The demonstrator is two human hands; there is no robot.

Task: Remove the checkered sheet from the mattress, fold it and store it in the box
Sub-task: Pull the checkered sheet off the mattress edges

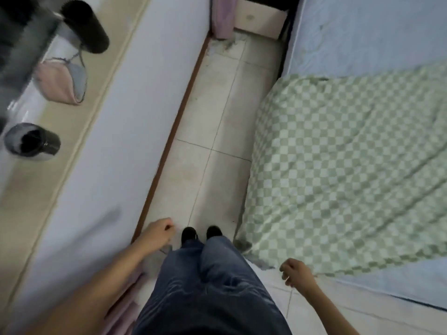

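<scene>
Head view: left hand hangs loosely curled, empty; right hand likewise, near checkered sheet

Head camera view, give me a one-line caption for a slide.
Person stands beside the mattress, checkered sheet lying on it, left hand and right hand holding nothing.

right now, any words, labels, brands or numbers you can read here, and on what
None readable. The green-and-white checkered sheet shows only its pattern; the pink fabric pouch, the black cylinder and the dark round jar on the beige ledge are blurred, with no lettering visible.
</scene>
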